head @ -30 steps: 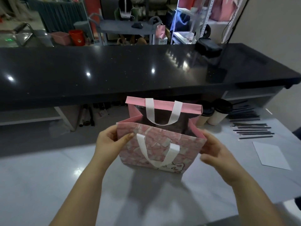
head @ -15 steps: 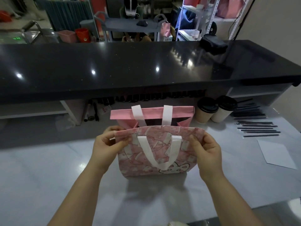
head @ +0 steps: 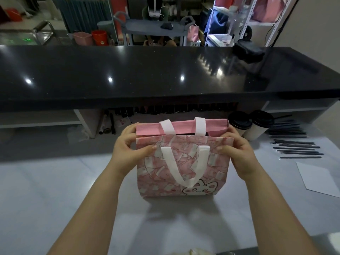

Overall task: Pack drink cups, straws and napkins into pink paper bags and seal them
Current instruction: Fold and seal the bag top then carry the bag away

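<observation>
Pink paper, printed with pale cards and a cartoon cat face low on its front: the pink paper bag [head: 182, 168] stands upright in the middle of the frame on the pale grey table [head: 55, 190]. I have it by both top corners. My left hand [head: 128, 150] pinches the upper left corner, thumb pressed on the near panel and the other fingers curled over the plain pink band of the far rim. My right hand [head: 237, 151] does the same at the upper right corner, so neither hand is spread wide. The two rims sit close together with only a thin dark gap showing between them, and the far rim stands a little higher than the near one. The near white handle [head: 184, 162] droops in a loop down the front of the bag; the far handle [head: 200, 126] crosses the pink band above it. Just behind my right hand, right of centre, two cups [head: 239, 126] with black lids stand side by side. Further right lie dark straws [head: 298, 150] in loose rows (some stacked nearer the shelf), with a flat white sheet [head: 320, 179] below them at the frame's right edge. A glossy black counter [head: 128, 74] spans the upper half.
</observation>
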`<state>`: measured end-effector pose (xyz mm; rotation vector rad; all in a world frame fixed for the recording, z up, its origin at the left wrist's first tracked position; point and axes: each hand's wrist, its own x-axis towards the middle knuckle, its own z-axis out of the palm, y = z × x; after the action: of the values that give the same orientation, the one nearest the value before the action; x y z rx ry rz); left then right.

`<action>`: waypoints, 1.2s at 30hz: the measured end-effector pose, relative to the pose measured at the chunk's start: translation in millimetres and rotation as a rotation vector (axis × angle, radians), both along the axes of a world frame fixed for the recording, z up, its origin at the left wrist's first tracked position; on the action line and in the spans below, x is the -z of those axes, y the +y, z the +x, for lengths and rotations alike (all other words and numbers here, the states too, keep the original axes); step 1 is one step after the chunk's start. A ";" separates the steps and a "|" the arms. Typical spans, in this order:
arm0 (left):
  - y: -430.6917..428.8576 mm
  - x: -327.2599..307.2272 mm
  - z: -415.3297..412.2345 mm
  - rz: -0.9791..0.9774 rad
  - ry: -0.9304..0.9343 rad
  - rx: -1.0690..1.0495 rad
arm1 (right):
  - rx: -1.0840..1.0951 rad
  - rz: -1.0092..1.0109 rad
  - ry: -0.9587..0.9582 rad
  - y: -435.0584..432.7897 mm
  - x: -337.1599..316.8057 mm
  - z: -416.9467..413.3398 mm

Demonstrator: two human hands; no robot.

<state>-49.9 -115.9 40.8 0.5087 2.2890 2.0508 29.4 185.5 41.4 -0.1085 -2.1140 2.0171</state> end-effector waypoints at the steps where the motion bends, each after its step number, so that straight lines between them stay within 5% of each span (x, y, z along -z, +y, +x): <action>1: 1.2 1.4 -0.1 0.006 0.018 -0.039 | 0.028 0.000 0.034 -2.3 1.1 0.1; 13: 18.1 12.9 4.8 0.196 -0.039 -0.270 | 0.272 -0.093 0.162 -13.5 18.1 0.2; 25: 14.8 -0.8 -1.1 0.014 0.076 -0.160 | 0.187 0.855 0.224 -15.8 -28.8 -2.8; 36: 17.6 -3.3 7.6 -0.066 0.259 -0.118 | 0.237 1.042 0.279 -34.0 -48.5 -3.7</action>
<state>-42.3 -98.4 44.1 0.6889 2.5790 2.0604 25.7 151.5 89.9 0.0865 -2.4974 0.5909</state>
